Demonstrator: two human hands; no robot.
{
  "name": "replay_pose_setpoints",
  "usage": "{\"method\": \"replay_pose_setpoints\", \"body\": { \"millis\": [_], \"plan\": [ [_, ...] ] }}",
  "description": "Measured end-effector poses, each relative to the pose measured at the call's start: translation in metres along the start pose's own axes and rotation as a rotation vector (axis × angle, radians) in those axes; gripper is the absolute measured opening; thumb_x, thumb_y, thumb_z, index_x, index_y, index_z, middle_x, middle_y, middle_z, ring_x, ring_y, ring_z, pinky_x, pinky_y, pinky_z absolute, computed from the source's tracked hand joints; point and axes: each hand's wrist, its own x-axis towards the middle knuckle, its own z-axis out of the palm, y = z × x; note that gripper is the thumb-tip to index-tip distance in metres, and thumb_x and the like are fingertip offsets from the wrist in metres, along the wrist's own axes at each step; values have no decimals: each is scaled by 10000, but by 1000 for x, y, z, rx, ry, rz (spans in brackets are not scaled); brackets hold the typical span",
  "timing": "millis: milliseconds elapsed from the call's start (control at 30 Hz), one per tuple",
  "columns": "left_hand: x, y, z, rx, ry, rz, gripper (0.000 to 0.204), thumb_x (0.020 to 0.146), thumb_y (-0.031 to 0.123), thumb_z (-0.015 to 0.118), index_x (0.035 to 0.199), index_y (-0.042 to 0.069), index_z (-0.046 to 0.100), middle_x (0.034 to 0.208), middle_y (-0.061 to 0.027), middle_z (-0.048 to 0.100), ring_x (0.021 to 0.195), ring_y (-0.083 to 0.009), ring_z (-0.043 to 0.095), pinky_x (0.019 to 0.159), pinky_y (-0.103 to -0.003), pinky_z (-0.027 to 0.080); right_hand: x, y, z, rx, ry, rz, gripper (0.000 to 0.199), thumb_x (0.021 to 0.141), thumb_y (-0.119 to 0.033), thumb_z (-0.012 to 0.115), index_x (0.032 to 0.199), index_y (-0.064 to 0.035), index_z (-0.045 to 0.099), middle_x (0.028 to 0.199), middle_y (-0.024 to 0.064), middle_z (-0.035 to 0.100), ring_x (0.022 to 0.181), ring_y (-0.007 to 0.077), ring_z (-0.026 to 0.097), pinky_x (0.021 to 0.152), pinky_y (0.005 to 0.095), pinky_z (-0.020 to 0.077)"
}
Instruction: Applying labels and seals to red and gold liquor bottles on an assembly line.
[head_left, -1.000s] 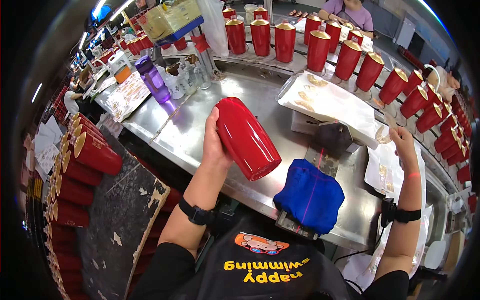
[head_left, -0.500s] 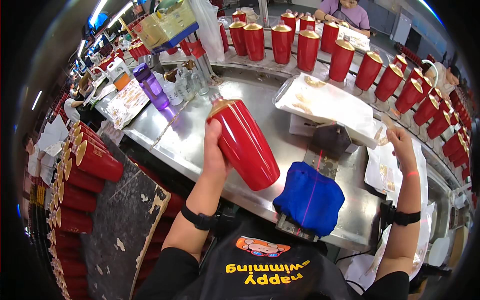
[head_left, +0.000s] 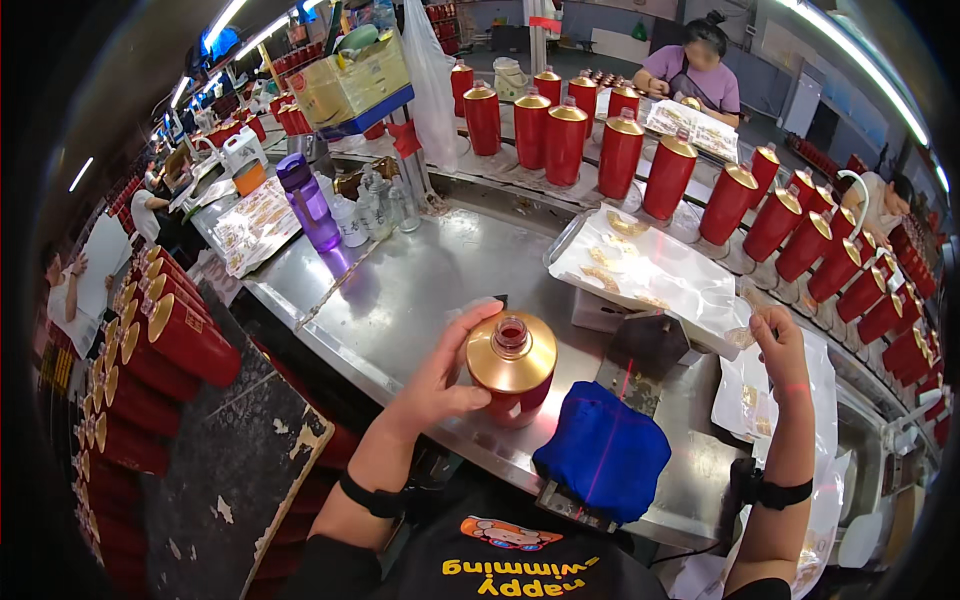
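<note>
My left hand is wrapped round a red bottle with a gold shoulder and an uncapped glass neck. The bottle stands roughly upright, mouth toward me; whether its base rests on the metal table cannot be told. Off to the right, my right hand pinches a thin, see-through film with gold marks, at the corner of a paper-lined tray holding gold-patterned pieces. Between my hands a blue cloth covers a metal fixture, and a red laser line crosses it.
A dark angled block rises behind the cloth. Red bottles line a conveyor along the far side. Left of them stand a purple drinking bottle and small clear bottles. More red bottles lie stacked at left. A co-worker sits across.
The red bottle has swung from a slant to nearly upright, its mouth turning toward me, and sits lower. My right hand has shifted slightly, still pinching the film. The view has tilted up.
</note>
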Motion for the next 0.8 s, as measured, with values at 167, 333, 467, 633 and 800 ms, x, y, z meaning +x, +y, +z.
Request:
{"method": "replay_pose_setpoints", "body": {
  "millis": [167,333,467,633,800],
  "plan": [
    [-5,4,23,566,215,70,837,779,443,736,1367,14,322,1348,-182,377,1235,-270,426,1051,-393,343,-12,-35,22,-50,-14,-284,218,878,-130,650,767,1,515,969,77,555,920,189,513,868,277,390],
    [7,8,20,-54,76,-8,620,802,241,716,1261,33,356,1270,-160,482,1200,-254,506,1065,-392,354,-29,-92,47,-41,-60,-489,196,867,-109,651,761,10,537,989,99,572,907,208,539,847,291,414],
    [16,7,10,-281,-196,-96,595,870,268,597,1360,-13,412,1330,-116,515,1238,-196,497,1080,-343,343,-32,-127,83,155,-148,-547,169,879,-88,626,773,21,551,986,107,575,881,192,543,798,289,426],
    [13,-2,16,-289,-173,-114,596,903,289,527,1400,-18,407,1352,-120,505,1268,-191,465,1083,-317,321,-61,-177,118,466,-172,-590,177,899,-113,632,780,2,569,1002,124,570,896,197,544,808,287,428],
    [5,-3,18,-86,-52,-76,597,918,285,500,1417,-21,381,1374,-128,482,1285,-204,444,1092,-324,311,-94,-152,132,440,-254,-617,174,900,-115,641,782,-6,574,1053,141,568,925,181,539,819,292,432]
  ]
}}
